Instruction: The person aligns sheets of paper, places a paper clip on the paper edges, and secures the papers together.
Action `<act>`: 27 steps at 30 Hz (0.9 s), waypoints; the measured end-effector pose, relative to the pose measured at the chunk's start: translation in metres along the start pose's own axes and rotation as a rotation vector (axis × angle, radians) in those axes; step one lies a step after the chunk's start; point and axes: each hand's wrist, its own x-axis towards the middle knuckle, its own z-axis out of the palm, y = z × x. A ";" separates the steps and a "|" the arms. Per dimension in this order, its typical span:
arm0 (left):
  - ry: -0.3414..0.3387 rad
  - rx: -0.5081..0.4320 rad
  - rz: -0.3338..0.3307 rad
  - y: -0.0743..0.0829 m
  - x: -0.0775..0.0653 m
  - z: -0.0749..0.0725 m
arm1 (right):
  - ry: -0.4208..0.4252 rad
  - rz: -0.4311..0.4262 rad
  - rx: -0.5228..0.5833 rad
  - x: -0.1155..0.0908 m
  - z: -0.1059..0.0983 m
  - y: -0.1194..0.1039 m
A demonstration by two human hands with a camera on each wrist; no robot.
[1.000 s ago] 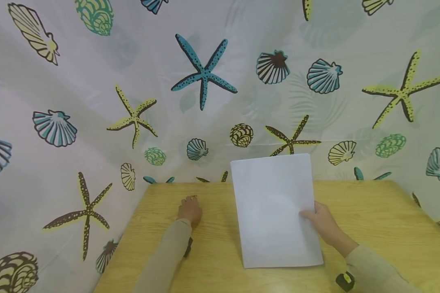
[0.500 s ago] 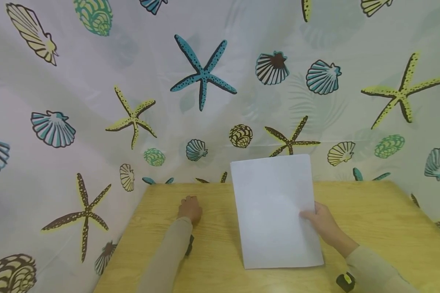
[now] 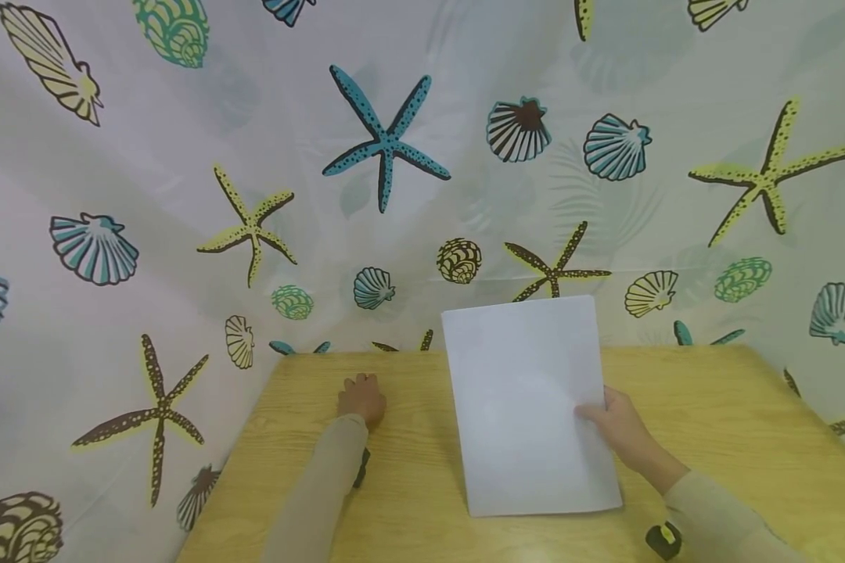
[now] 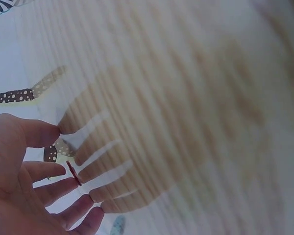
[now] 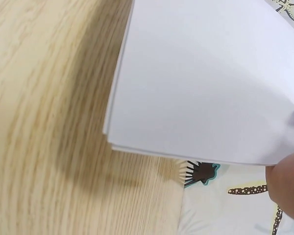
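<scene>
My left hand [image 3: 362, 400] reaches to the far left of the wooden table, fingers spread and loosely bent, fingertips down at the surface. In the left wrist view a thin red strip [image 4: 73, 173], like a paper clip seen edge-on, lies right at the index and middle fingertips; the thumb is apart from it. From the head view the fingers hide it. My right hand [image 3: 623, 430] grips several sheets of white paper [image 3: 528, 407] by their right edge, thumb in front, the sheets standing up and facing me. In the right wrist view the paper's layered corner [image 5: 112, 139] shows.
The wooden table [image 3: 408, 469] reaches back to a white curtain [image 3: 296, 102] printed with starfish and shells, which also runs along the left and right sides. A dark wrist strap piece [image 3: 663, 541] hangs below the right sleeve.
My left fingers have crept slightly forward over the small red item, which showed beyond them a second ago and is now covered in the head view. The right hand and paper stay put.
</scene>
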 end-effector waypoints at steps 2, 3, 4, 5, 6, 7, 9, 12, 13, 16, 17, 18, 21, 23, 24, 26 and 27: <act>0.004 0.006 0.002 0.001 -0.002 -0.002 | -0.002 -0.001 -0.001 0.000 0.000 0.001; 0.007 0.009 0.001 0.001 -0.003 -0.001 | -0.002 0.000 -0.004 0.000 0.000 0.001; 0.005 0.014 0.000 0.001 -0.002 -0.001 | -0.001 0.002 -0.005 0.000 0.000 0.001; 0.005 0.017 -0.001 0.000 -0.002 0.000 | -0.002 0.002 -0.008 0.000 -0.001 0.001; 0.008 0.016 0.002 -0.001 -0.001 0.001 | 0.000 0.003 -0.009 0.000 -0.001 0.000; 0.009 0.016 0.002 -0.001 0.000 0.002 | -0.001 0.002 -0.008 0.000 -0.001 0.000; 0.012 0.007 -0.001 -0.003 0.004 0.006 | -0.002 0.001 -0.008 0.000 -0.001 -0.001; 0.021 -0.013 0.008 -0.005 0.005 0.009 | -0.002 0.003 -0.011 0.000 -0.001 -0.002; 0.023 -0.018 0.009 -0.005 0.005 0.009 | -0.004 0.003 -0.013 0.000 -0.001 -0.003; 0.023 -0.010 0.017 -0.005 0.004 0.008 | -0.004 0.010 -0.015 0.000 -0.001 -0.004; 0.020 -0.004 0.019 -0.004 0.004 0.007 | -0.006 0.011 -0.013 -0.001 -0.001 -0.005; 0.018 -0.003 0.020 -0.004 0.002 0.005 | -0.006 0.014 -0.011 -0.001 -0.001 -0.005; 0.009 -0.006 0.018 -0.001 -0.002 0.000 | -0.010 0.021 -0.009 -0.001 0.000 -0.007; 0.006 -0.004 0.017 0.001 -0.005 -0.002 | -0.011 0.023 -0.006 -0.001 0.000 -0.007; 0.005 -0.005 0.016 0.002 -0.006 -0.003 | -0.012 0.023 -0.006 -0.001 0.000 -0.007; 0.012 -0.006 0.020 0.003 -0.007 -0.004 | -0.011 0.024 -0.006 -0.001 0.000 -0.006; 0.018 -0.003 0.023 0.003 -0.008 -0.005 | -0.011 0.024 -0.006 -0.001 0.000 -0.006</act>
